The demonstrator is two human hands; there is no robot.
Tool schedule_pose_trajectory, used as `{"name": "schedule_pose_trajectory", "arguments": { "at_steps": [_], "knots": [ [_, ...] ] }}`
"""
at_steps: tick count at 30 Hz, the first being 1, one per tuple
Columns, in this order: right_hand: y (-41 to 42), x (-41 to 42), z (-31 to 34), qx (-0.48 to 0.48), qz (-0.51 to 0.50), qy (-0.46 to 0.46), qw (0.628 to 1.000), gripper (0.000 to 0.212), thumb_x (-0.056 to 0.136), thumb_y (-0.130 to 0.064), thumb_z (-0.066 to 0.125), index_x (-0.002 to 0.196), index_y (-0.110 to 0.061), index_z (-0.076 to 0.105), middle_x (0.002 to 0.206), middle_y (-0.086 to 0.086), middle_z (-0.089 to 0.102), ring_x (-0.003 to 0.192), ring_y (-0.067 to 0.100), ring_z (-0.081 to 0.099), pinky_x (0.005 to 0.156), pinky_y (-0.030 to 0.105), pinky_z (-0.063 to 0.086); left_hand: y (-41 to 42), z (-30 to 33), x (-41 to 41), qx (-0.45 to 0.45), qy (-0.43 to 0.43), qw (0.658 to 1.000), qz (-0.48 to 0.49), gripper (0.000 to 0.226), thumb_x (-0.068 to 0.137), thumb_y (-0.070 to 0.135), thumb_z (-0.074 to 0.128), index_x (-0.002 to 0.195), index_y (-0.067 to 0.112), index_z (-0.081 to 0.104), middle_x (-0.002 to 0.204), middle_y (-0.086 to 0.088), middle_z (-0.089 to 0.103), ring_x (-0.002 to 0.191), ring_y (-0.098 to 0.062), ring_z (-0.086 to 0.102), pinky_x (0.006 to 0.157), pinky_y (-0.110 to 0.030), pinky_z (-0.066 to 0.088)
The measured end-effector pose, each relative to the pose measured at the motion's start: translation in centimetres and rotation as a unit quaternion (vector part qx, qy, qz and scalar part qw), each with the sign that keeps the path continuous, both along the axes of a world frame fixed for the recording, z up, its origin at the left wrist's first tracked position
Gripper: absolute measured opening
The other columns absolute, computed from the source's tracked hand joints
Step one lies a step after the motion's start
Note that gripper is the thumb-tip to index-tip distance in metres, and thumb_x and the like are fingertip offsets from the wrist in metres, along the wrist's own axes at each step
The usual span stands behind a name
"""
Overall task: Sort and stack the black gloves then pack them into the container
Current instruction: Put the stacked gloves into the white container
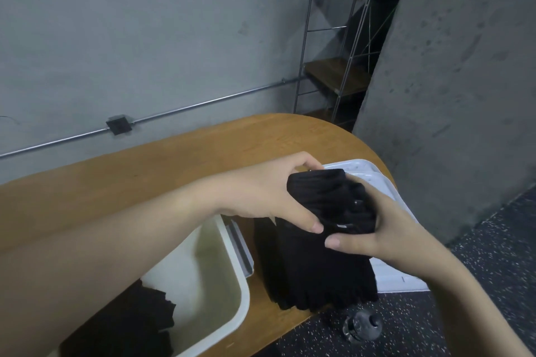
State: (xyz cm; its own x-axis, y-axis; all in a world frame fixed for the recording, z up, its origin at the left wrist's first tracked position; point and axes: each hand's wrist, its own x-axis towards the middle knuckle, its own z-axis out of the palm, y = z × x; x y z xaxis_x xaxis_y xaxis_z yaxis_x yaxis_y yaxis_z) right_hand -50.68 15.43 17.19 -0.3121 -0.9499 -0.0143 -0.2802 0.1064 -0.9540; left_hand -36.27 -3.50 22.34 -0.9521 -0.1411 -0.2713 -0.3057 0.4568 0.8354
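both hands [269, 197] grip glove stack [319, 255]; container [229, 295] holds black gloves [136, 324].

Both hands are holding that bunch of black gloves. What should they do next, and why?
Probably swing the stack of gloves left and lower it into the white container. The left hand and right hand both grip its cuff end above the wooden table, the container is open with room beside the gloves already inside, and the white lid is off.
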Motion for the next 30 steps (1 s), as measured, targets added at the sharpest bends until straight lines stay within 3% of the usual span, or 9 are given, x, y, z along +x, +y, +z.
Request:
{"name": "schedule_pose_trajectory", "arguments": {
  "at_steps": [3, 6, 10, 12, 15, 19, 23, 26, 30],
  "knots": [
    [-0.2, 0.9, 2.5, -0.014, -0.010, -0.009, 1.000, 0.059, 0.062, -0.019, 0.091, 0.117, -0.025, 0.069, 0.110, -0.008, 0.076, 0.105, 0.012, 0.073, 0.082, 0.017, 0.055, 0.3, 2.0, 1.5, 0.004, 0.022, 1.000, 0.002, 0.066, 0.076, 0.022, 0.091, 0.130, 0.032, 0.054, 0.117, 0.002, 0.073, 0.109, -0.019, 0.071, 0.098, -0.053, 0.056],
    [-0.8, 2.5, 4.2, -0.034, -0.014, 0.027, 0.999, 0.053, 0.057, -0.040, 0.098, 0.103, -0.030, 0.074, 0.102, 0.002, 0.076, 0.098, 0.020, 0.074, 0.083, 0.033, 0.061, 0.2, 3.7, 3.7, 0.004, 0.041, 0.999, 0.025, 0.067, 0.073, 0.021, 0.092, 0.129, 0.031, 0.057, 0.118, 0.002, 0.073, 0.111, -0.017, 0.070, 0.100, -0.050, 0.056],
    [-2.6, 5.7, 5.8, -0.100, -0.027, -0.009, 0.995, 0.046, 0.065, -0.011, 0.095, 0.105, -0.019, 0.074, 0.100, 0.004, 0.078, 0.096, 0.019, 0.076, 0.081, 0.026, 0.059, -0.1, 5.2, 8.0, 0.043, 0.100, 0.988, 0.106, 0.079, 0.072, 0.007, 0.091, 0.136, 0.030, 0.052, 0.114, 0.001, 0.075, 0.104, -0.014, 0.073, 0.089, -0.030, 0.059],
    [-4.0, 7.6, 6.5, -0.147, -0.040, -0.032, 0.988, 0.046, 0.067, -0.007, 0.095, 0.107, -0.016, 0.073, 0.103, 0.003, 0.079, 0.098, 0.018, 0.076, 0.080, 0.023, 0.058, 0.0, 4.9, 10.1, 0.081, 0.166, 0.964, 0.190, 0.085, 0.065, 0.005, 0.094, 0.136, 0.027, 0.054, 0.109, 0.003, 0.076, 0.101, -0.013, 0.074, 0.087, -0.024, 0.057],
    [-6.3, 10.6, 6.7, -0.184, -0.035, -0.082, 0.979, 0.037, 0.068, -0.011, 0.086, 0.101, -0.024, 0.076, 0.105, 0.003, 0.078, 0.100, 0.019, 0.076, 0.082, 0.026, 0.059, -0.2, 4.1, 13.1, 0.149, 0.234, 0.927, 0.253, 0.058, 0.070, 0.008, 0.084, 0.125, 0.012, 0.067, 0.113, -0.006, 0.077, 0.109, -0.022, 0.073, 0.092, -0.027, 0.056],
    [-9.0, 14.4, 6.2, -0.159, 0.002, -0.103, 0.982, 0.038, 0.071, -0.013, 0.092, 0.103, -0.025, 0.075, 0.107, 0.004, 0.078, 0.102, 0.021, 0.075, 0.084, 0.029, 0.059, -1.7, 3.7, 17.5, 0.174, 0.231, 0.923, 0.254, 0.036, 0.078, 0.011, 0.077, 0.114, 0.008, 0.075, 0.117, -0.011, 0.076, 0.111, -0.025, 0.072, 0.086, -0.023, 0.056],
    [-10.9, 17.1, 5.6, -0.108, 0.042, -0.110, 0.987, 0.046, 0.068, -0.020, 0.083, 0.112, -0.021, 0.070, 0.108, -0.006, 0.078, 0.101, 0.013, 0.075, 0.081, 0.020, 0.057, -2.9, 2.5, 21.0, 0.200, 0.210, 0.911, 0.295, 0.045, 0.079, 0.012, 0.078, 0.123, 0.005, 0.070, 0.123, -0.015, 0.073, 0.115, -0.030, 0.070, 0.089, -0.029, 0.056],
    [-12.0, 18.7, 5.3, -0.078, 0.072, -0.089, 0.990, 0.044, 0.075, -0.015, 0.081, 0.116, -0.023, 0.068, 0.106, -0.013, 0.077, 0.099, 0.006, 0.074, 0.078, 0.015, 0.055, -3.1, 1.0, 22.6, 0.248, 0.193, 0.886, 0.341, 0.061, 0.076, 0.014, 0.082, 0.133, 0.005, 0.061, 0.128, -0.017, 0.070, 0.118, -0.035, 0.068, 0.102, -0.047, 0.054],
    [-12.9, 19.5, 4.4, -0.025, 0.104, -0.066, 0.992, 0.044, 0.084, -0.010, 0.081, 0.123, -0.024, 0.066, 0.113, -0.008, 0.076, 0.106, 0.010, 0.073, 0.084, 0.021, 0.057, -2.9, -0.6, 24.0, 0.296, 0.181, 0.851, 0.394, 0.066, 0.076, 0.018, 0.081, 0.135, 0.005, 0.057, 0.127, -0.019, 0.070, 0.118, -0.038, 0.068, 0.110, -0.058, 0.047]
  ]
}}
